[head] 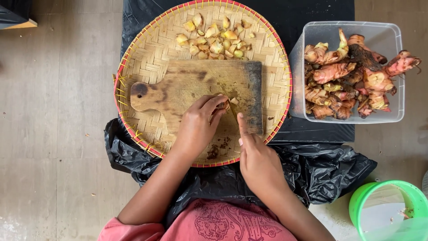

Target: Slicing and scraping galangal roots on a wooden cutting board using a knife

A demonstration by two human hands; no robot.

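- A round woven bamboo tray (147,58) with a red rim lies on black plastic sheeting (325,169) spread over the floor.
- On the tray rests a worn wooden cutting board (187,85), its handle pointing left.
- Beyond the board, at the tray's far side, sits a heap of pale yellow chopped pieces (216,38).
- The left hand (198,125) reaches onto the board, its fingers (214,103) curled together and pinching a small piece of root (226,105) against the wood, near the board's middle.
- One cut bit (234,101) lies just beside that piece.
- The right hand (258,163) is closed around a knife (256,93); the forefinger lies stretched along the top, the other fingers wrapped about a handle I cannot see. The dark blade stands edge-down on the board just right of the held piece.
- Right of the tray stands a clear plastic tub (392,35) filled with whole pinkish-orange roots (352,76).
- At the lower right corner sits a green-rimmed container (356,205).
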